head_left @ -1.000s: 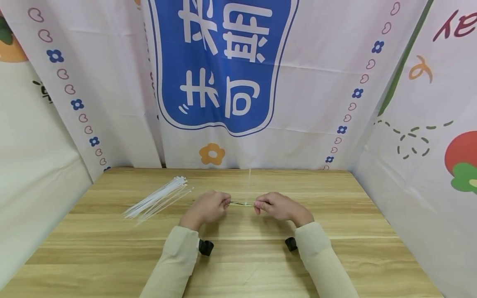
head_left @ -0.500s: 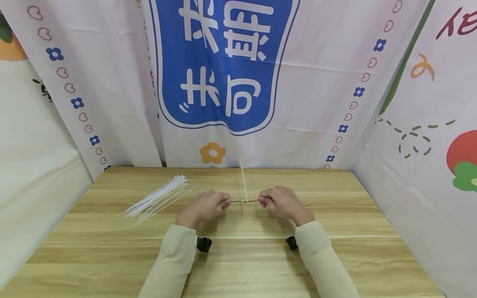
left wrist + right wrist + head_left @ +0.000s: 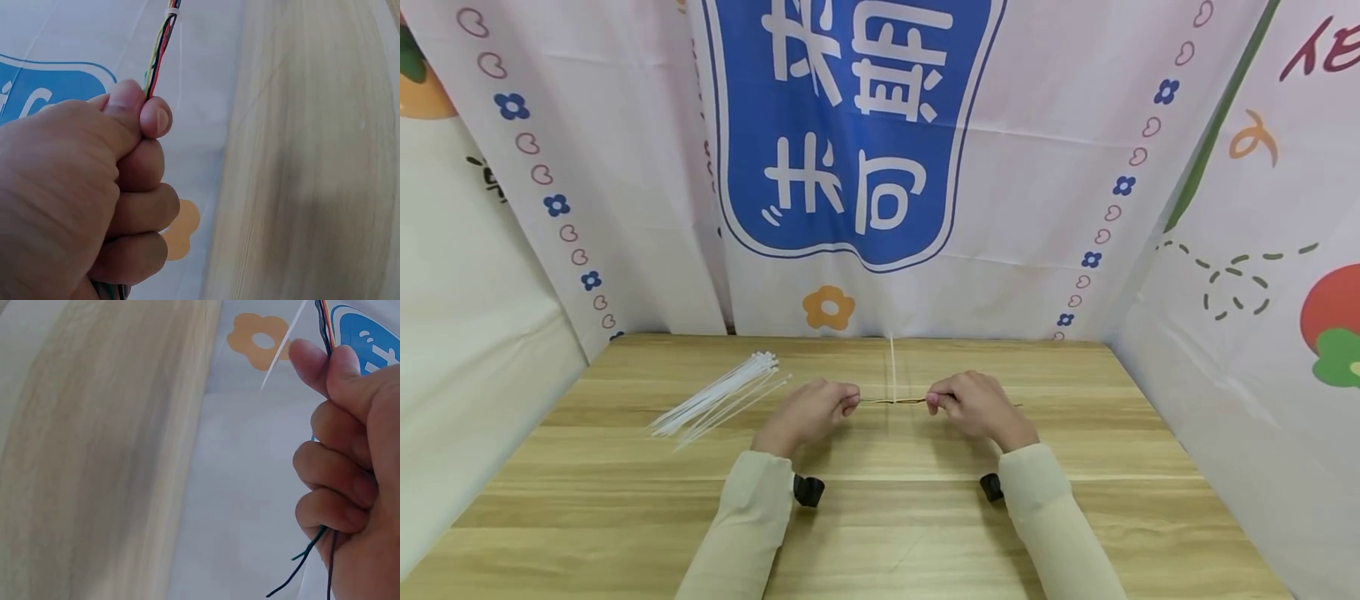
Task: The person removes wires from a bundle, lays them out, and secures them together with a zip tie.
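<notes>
Both hands hold a bundle of thin wires (image 3: 912,401) stretched level between them over the table. My left hand (image 3: 814,414) pinches one side between thumb and forefinger, its other fingers curled. In the left wrist view the wires (image 3: 161,56) are yellow, black, red and green, with a white band round them above the fingertips. My right hand (image 3: 976,408) pinches the other side. Loose wire ends (image 3: 299,569), dark and green, hang out below its curled fingers in the right wrist view. A white cable tie (image 3: 892,371) circles the bundle midway, its long tail pointing away from me.
A pile of white cable ties (image 3: 718,396) lies on the wooden table (image 3: 880,533), left of my left hand. Behind the table's far edge hangs a printed white cloth (image 3: 1015,217), and more cloth stands at both sides.
My hands have moved a little apart, the right one to the right, so more wire shows between them. The tie's tail has swung left, then partly back, and wire ends now show beyond my right hand.
</notes>
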### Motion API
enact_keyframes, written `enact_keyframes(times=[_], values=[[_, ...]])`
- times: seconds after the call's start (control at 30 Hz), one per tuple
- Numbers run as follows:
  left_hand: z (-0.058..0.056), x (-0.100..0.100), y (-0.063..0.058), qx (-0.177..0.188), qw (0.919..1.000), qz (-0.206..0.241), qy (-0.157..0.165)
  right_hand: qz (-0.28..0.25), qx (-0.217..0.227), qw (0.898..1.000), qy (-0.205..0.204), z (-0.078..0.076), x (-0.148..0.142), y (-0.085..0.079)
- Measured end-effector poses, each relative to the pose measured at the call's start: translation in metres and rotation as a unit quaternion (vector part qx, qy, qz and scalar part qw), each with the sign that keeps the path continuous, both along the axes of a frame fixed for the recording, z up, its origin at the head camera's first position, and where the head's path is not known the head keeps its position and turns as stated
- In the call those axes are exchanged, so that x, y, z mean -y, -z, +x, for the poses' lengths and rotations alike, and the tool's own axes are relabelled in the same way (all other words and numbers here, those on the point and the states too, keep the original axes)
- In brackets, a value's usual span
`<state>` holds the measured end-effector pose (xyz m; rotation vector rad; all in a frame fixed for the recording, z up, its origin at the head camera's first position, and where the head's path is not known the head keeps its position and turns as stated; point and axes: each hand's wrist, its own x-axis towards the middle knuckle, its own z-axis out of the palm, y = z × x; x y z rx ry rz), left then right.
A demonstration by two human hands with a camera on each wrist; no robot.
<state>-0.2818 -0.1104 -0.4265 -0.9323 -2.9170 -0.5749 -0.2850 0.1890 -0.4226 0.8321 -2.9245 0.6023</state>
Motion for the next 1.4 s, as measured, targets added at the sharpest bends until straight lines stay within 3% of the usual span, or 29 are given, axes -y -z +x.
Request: enact_keyframes(times=[0.33,0.53,0.67,0.8,0.9,1.07,1.2,1.3,1.4], values=[[-0.001,0.002,0.003,-0.052,0.9983,-0.023,-0.015,0.047,-0.009,0.999,-0.002,-0.001,0.000,0.003],[0.001,0.004,0.015,-0.036,0.9991,-0.023,-0.009,0.069,-0.012,0.996,-0.046,0.003,-0.003,0.016],[0.000,0.001,0.014,-0.058,0.9960,-0.065,0.017,0.083,-0.021,0.993,-0.080,0.000,-0.007,0.011],[0.002,0.000,0.006,-0.094,0.9880,-0.104,0.066,0.099,-0.006,0.988,-0.117,-0.003,-0.012,0.006],[0.003,0.001,0.002,-0.105,0.9847,-0.108,0.088,0.138,-0.034,0.982,-0.124,-0.001,-0.016,0.004],[0.005,0.005,0.002,-0.085,0.9832,-0.113,0.116,0.234,-0.120,0.955,-0.140,0.002,-0.021,0.006],[0.008,0.004,0.006,-0.091,0.9771,-0.146,0.126,0.266,-0.147,0.940,-0.154,0.000,-0.022,0.008],[0.010,0.003,0.009,-0.118,0.9708,-0.173,0.117,0.252,-0.131,0.944,-0.170,-0.002,-0.022,0.011],[0.010,0.006,0.011,-0.134,0.9702,-0.168,0.111,0.225,-0.114,0.949,-0.187,-0.007,-0.020,0.013]])
